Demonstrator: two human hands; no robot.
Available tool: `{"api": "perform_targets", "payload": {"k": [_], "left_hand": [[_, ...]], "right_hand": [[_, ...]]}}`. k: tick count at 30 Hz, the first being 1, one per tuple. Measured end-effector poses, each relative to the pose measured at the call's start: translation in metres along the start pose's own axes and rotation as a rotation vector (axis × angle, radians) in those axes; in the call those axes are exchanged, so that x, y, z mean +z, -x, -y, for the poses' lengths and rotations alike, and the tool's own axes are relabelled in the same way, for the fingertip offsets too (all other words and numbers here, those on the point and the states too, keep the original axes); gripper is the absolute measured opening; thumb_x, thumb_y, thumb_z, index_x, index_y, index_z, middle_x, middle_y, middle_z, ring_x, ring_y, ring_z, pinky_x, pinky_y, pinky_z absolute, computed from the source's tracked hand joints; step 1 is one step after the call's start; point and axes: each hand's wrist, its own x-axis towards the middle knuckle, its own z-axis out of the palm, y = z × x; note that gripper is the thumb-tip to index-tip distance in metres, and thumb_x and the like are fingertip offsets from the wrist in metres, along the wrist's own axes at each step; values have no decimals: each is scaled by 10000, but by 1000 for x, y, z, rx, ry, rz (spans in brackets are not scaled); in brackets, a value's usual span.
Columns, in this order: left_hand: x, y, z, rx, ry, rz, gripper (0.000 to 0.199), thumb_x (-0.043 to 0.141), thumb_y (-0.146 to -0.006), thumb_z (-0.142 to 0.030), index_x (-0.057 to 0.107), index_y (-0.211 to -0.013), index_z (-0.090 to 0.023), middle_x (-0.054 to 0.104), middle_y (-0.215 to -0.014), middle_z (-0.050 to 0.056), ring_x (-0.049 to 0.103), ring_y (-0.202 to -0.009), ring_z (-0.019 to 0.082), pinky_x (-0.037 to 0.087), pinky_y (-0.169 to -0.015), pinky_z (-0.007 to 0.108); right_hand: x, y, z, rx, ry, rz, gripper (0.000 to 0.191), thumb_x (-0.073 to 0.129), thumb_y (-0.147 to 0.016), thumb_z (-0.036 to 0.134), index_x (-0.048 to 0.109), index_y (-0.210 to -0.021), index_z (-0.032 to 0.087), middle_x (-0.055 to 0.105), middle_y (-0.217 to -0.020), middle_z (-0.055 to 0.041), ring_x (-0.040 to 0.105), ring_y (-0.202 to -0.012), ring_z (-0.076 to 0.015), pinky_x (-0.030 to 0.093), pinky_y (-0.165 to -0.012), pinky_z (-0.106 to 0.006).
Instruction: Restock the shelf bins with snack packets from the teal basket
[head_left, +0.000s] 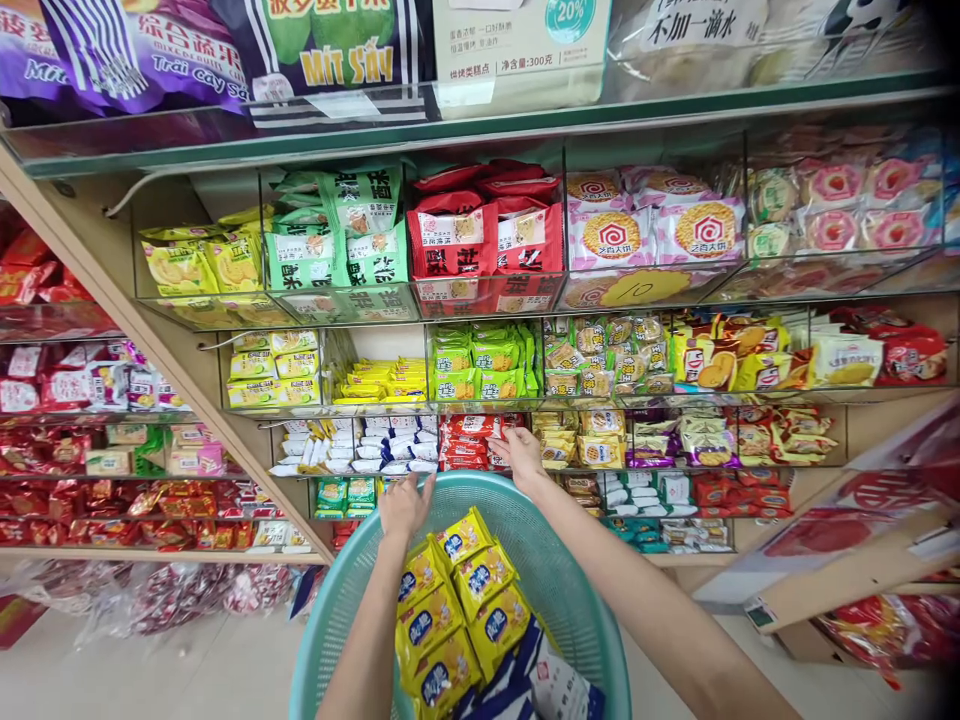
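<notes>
My left hand (405, 508) is at the far rim of a teal plastic basket (611, 640), just below white-and-blue packets (379, 440) on a low shelf. Its thumb stands apart from the fingers, whose tips are partly hidden; I see nothing held. My right hand (521, 460) reaches past the rim, fingers spread, against red snack packets (472, 440) in a shelf compartment. Inside the basket lie several yellow snack packs (431, 625) in two rows. Next to them are dark blue and white packs (559, 685), cut off by the frame's bottom.
Clear-fronted shelf bins hold green bags (367, 215), red bags (525, 235) and pink round-cake packs (697, 230). A wooden upright (157, 320) divides the shelves on the left. Plastic-wrapped goods (187, 600) lie on the floor, and a wooden ledge (817, 590) juts out at right.
</notes>
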Motion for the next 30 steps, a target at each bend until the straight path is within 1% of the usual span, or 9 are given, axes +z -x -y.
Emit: {"api": "perform_targets", "payload": {"k": [4,6,9,11,15,19,22,26,30], "left_hand": [[-1,0,-1,-10,-11,5,528,293,-912,-540,630,-1066,-164,694,-975,146,606,-1021,287,400,-821,359],[-1,0,-2,-9,-21,-2,522,293,-913,-536,634,-1045,-164,694,-967,148,607,-1018,286,401,-815,355],[-1,0,-3,-5,-24,-10,513,298,-912,-532,636,-1028,-164,695,-958,147,610,-1009,288,403,-799,352],[-1,-1,-3,-4,-22,-19,516,299,-910,-536,634,-1038,-165,697,-950,146,612,-1001,292,403,-795,356],[-2,0,-5,5,-27,-31,521,290,-908,-538,639,-1014,-166,695,-960,146,611,-997,293,396,-798,360],[-5,1,-11,-2,-39,-16,525,286,-907,-543,635,-1017,-167,693,-960,144,617,-988,283,391,-803,351],[-7,2,-13,-3,-41,-8,533,286,-904,-553,632,-1017,-163,694,-958,146,616,-991,285,394,-805,353],[-5,3,-11,3,-35,-32,519,298,-907,-539,630,-1040,-164,698,-964,143,616,-993,293,401,-817,368],[-4,4,-9,3,-29,-23,534,292,-905,-545,632,-1065,-165,699,-972,145,616,-993,297,409,-818,375]], "right_hand": [[-20,21,8,7,-6,39,203,656,-763,283,473,-722,206,646,-733,-5,698,-749,-166,580,-775,-308],[-34,37,11,4,-5,87,224,681,-736,308,483,-725,203,639,-738,4,692,-754,-161,570,-796,-311],[-60,66,12,40,62,241,277,707,-700,376,497,-723,198,642,-786,3,678,-777,-163,563,-779,-316],[-77,88,11,114,169,354,296,701,-701,416,508,-723,193,652,-812,-9,664,-777,-159,559,-744,-309],[-102,122,4,224,350,502,325,667,-728,471,506,-698,191,633,-744,5,623,-712,-139,543,-689,-299],[-110,137,0,249,462,599,343,659,-724,492,493,-697,193,598,-714,23,592,-678,-135,528,-656,-302],[-110,141,0,248,534,625,344,647,-721,492,478,-688,194,561,-690,33,577,-651,-134,518,-638,-303],[-112,144,0,225,586,656,275,615,-744,421,467,-684,197,522,-650,43,554,-622,-130,498,-611,-288],[-116,145,-2,149,686,696,177,553,-769,318,451,-685,200,527,-622,41,543,-589,-124,422,-562,-242]]}}
